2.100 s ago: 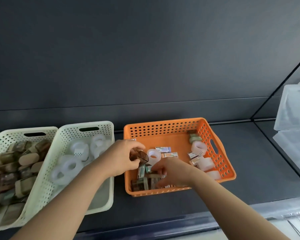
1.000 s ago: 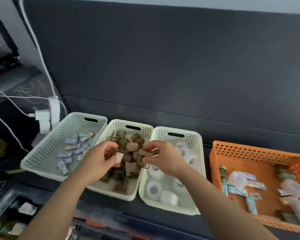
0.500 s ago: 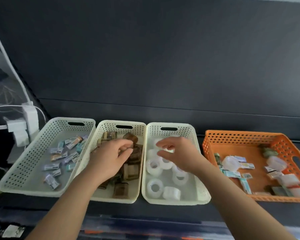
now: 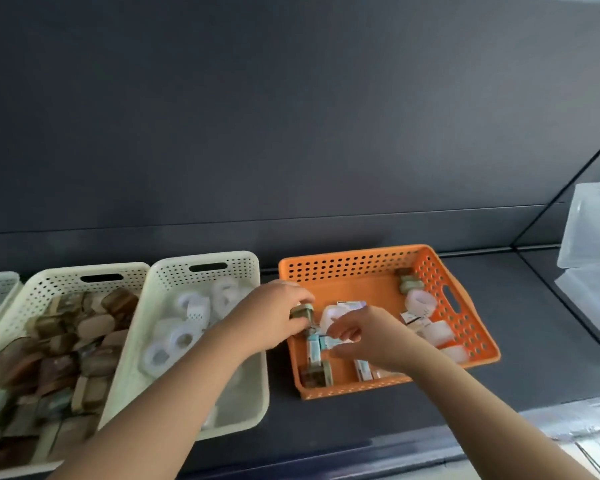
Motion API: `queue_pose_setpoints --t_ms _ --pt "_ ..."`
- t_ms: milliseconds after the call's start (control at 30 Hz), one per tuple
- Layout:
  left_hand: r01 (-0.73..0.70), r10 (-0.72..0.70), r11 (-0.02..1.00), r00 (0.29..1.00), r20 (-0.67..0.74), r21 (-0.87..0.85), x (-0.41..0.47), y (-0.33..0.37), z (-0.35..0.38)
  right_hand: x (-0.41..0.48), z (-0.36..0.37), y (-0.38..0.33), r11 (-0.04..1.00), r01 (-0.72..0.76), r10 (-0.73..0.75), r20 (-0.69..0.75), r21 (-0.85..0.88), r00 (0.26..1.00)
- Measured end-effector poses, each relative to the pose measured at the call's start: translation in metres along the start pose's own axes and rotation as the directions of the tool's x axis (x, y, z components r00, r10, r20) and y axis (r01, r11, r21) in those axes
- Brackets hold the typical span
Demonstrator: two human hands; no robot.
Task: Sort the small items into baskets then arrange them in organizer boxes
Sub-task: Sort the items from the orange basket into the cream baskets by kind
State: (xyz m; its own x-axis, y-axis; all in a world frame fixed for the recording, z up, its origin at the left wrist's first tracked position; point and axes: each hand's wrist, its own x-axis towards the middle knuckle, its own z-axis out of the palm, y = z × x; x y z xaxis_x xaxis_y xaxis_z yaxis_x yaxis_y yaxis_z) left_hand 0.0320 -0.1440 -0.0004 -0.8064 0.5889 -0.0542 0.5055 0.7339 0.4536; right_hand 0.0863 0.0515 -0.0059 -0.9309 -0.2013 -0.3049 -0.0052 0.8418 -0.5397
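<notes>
Both forearms reach from the near edge of the dark surface (image 4: 534, 323) into the orange basket (image 4: 361, 259), which stands right of the middle. The left hand (image 4: 274, 318) is above the basket's left wall, and its fingers are curled round a green-brown item (image 4: 302, 311). The right hand (image 4: 371, 336) is just beside it, palm down. Its thumb and forefinger pinch a light-blue packet (image 4: 323, 341) low in the left half of the basket, and the other fingers are loosely bent.

The held item is small and blocky, with a pale green rim. The packet is narrow, blue and white.

The orange basket also holds four white rolls (image 4: 420, 301) and two more green-brown pieces, one in its far right corner and one in its near left corner. The other packets are too blurred to count.

Three cream baskets stand in a row toward the left edge:
- The left cream basket (image 4: 0, 282) is cut off by the frame.
- The middle cream basket (image 4: 49, 277) holds a heap of brown items (image 4: 59, 348).
- The right cream basket (image 4: 243, 268) holds about six tape rolls (image 4: 181, 337).

Two clear boxes (image 4: 593, 230) are at the right edge.
</notes>
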Motion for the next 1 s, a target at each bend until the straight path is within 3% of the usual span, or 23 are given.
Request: queue_pose_setpoints --t_ms 233,333,500,667,767,1000 --pt "0.034 -0.076 0.960 0.987 0.142 0.278 0.030 0.003 0.023 0.023 0.019 0.014 0.997 0.026 -0.044 0.272 0.071 0.961" --pt "0.058 -0.110 0.941 0.984 0.139 0.333 0.033 0.006 0.027 0.030 0.025 0.018 0.998 0.055 -0.065 0.319 0.041 0.946" --pt "0.103 -0.177 0.909 0.973 0.149 0.404 0.037 0.012 0.028 0.033 0.025 0.026 0.991 0.027 -0.072 0.354 0.131 0.933" --pt "0.166 -0.227 0.929 0.962 0.154 0.332 0.036 0.016 0.023 0.033 0.024 0.027 0.988 0.037 -0.089 0.358 0.150 0.929" --pt "0.199 -0.230 0.959 0.963 0.143 0.202 0.031 0.018 0.017 0.030 0.017 0.027 0.989 0.045 -0.090 0.326 0.143 0.941" --pt "0.235 -0.269 0.946 0.953 -0.136 -0.222 -0.017 0.014 -0.011 0.023 -0.015 0.011 0.986 0.102 -0.107 0.033 0.135 0.994"
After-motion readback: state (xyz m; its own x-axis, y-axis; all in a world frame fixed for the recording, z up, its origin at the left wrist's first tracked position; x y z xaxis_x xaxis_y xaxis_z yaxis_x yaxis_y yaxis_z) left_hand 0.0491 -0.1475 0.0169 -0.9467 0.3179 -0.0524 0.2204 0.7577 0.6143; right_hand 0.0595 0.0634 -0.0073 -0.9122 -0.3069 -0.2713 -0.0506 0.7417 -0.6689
